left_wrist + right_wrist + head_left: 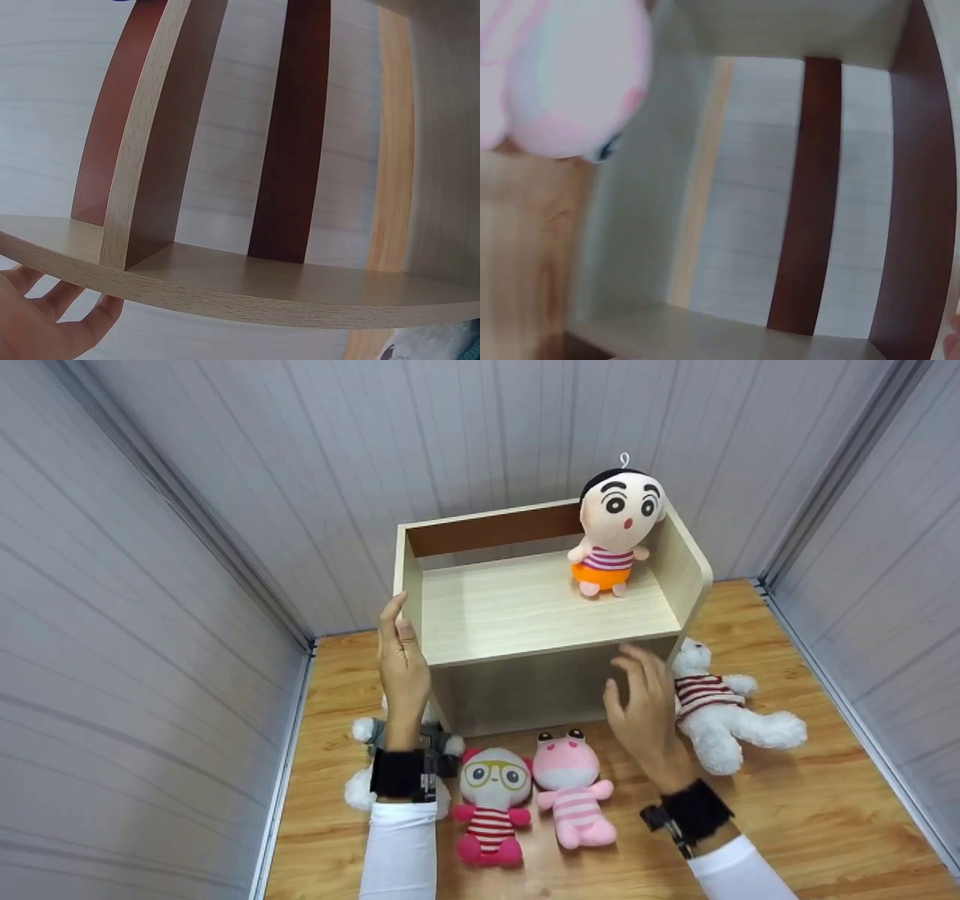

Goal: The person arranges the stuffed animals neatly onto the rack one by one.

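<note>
A small pale-wood shelf unit (551,649) stands against the back wall, with a top tray and a lower compartment. My left hand (403,664) is at its left side panel, fingers stretched upward; in the left wrist view the fingers (94,319) lie along the panel's outer side. My right hand (643,709), slightly blurred, is in front of the shelf's right part with loosely bent fingers and nothing in them. A boy doll (609,536) with an orange bottom and striped top sits upright at the right end of the top tray.
On the wooden floor (847,810) before the shelf lie a pink panda plush (491,802) and a pink frog plush (571,787). A white plush bear (712,716) in a striped shirt lies to the right. Another white plush (361,789) is partly hidden under my left wrist. Grey walls (135,660) enclose the space.
</note>
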Available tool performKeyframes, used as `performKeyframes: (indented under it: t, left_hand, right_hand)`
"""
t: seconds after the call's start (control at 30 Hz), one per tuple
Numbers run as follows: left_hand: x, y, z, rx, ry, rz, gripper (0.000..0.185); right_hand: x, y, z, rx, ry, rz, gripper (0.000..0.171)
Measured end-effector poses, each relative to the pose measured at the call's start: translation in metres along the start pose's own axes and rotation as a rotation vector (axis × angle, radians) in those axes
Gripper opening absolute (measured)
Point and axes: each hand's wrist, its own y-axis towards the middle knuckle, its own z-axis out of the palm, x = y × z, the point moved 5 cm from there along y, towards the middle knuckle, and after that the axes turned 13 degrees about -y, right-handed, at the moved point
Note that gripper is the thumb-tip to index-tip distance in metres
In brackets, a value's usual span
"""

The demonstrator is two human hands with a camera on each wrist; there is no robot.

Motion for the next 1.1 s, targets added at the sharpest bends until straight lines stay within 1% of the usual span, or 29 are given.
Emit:
performKeyframes:
  t: [0.07,0.13,0.23,0.37,0.5,0.6,0.7,0.83,0.97,1.1]
  left_hand:
    - [0.0,0.0,-0.001,-0.003,-0.001,0.002,0.036]
    - [0.0,0.0,-0.001,-0.005,-0.005,0.003,0.036]
    - [0.001,0.001,0.0,-0.005,-0.015,0.002,0.036]
    - [0.002,0.001,0.001,0.0,-0.025,-0.009,0.036]
    - [0.003,0.001,0.0,0.004,-0.025,-0.023,0.037]
    - [0.001,0.001,0.0,0.004,-0.019,-0.02,0.037]
    - [0.0,0.0,0.0,0.006,-0.014,-0.019,0.037]
    - [0.0,0.0,0.0,0.01,-0.017,-0.021,0.037]
    - [0.001,0.0,0.0,0.008,-0.014,-0.011,0.04]
    - [0.001,0.001,-0.001,0.004,-0.011,-0.01,0.042]
  right_hand:
    - [0.001,-0.019,0.003,0.018,0.001,-0.013,0.023]
    - [-0.001,-0.04,0.009,0.075,-0.019,-0.011,0.023]
    - [-0.006,-0.068,0.019,0.19,-0.055,0.011,0.027]
    - [-0.013,-0.098,0.03,0.358,-0.078,0.084,0.035]
    - [-0.016,-0.121,0.038,0.535,-0.104,0.178,0.043]
    - [-0.018,-0.137,0.045,0.673,-0.127,0.242,0.05]
    - [-0.018,-0.153,0.051,0.771,-0.118,0.298,0.062]
    - [-0.019,-0.167,0.054,0.814,-0.067,0.371,0.073]
    - [-0.019,-0.177,0.056,0.839,-0.04,0.424,0.073]
    - [-0.019,-0.181,0.058,0.872,-0.03,0.454,0.075]
